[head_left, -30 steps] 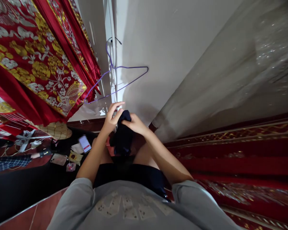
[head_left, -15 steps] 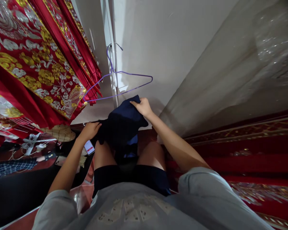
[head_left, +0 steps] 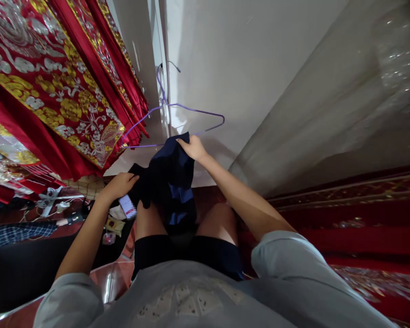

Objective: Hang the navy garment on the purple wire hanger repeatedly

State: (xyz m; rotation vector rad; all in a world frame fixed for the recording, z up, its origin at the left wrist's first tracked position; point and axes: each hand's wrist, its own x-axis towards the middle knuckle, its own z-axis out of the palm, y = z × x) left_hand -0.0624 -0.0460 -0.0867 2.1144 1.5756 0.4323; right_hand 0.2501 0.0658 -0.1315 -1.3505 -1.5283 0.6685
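- clock dirs from middle of dark cloth (head_left: 172,159), which is held up over the lap, btwn the knees & the hanger.
- l hand (head_left: 119,186), btwn 8 & 9 o'clock: grip closed on cloth's near-side end, thumb & fingers pinched.
- r hand (head_left: 193,148), 2 o'clock: grip closed on top corner, thumb on the front, fingers mostly hidden behind.
- just changed: 1 sec ago cloth was a bunch w/ both hands close together at the middle; now hands are well apart & cloth is opened btwn them.
- vs half a sec ago: r hand & top corner have gone a bit twd 10 o'clock; corner now covers part of hanger's bottom bar in this view.
- means: cloth is handled as an open piece, 1 grip per end, no longer a lump; middle & lower part still hang in folds, so not flat.
- purple hanger (head_left: 164,102), 12 o'clock: shoulders bare, nothing on it. can't tell if cloth touches the bar or is just in front.
- phone (head_left: 127,206), btwn 7 & 8 o'clock, nr l hand; snack packs (head_left: 114,225) just past it, on black counter (head_left: 34,262).
- red embroidered cloth (head_left: 59,100), 10 o'clock, well apart from both hands.
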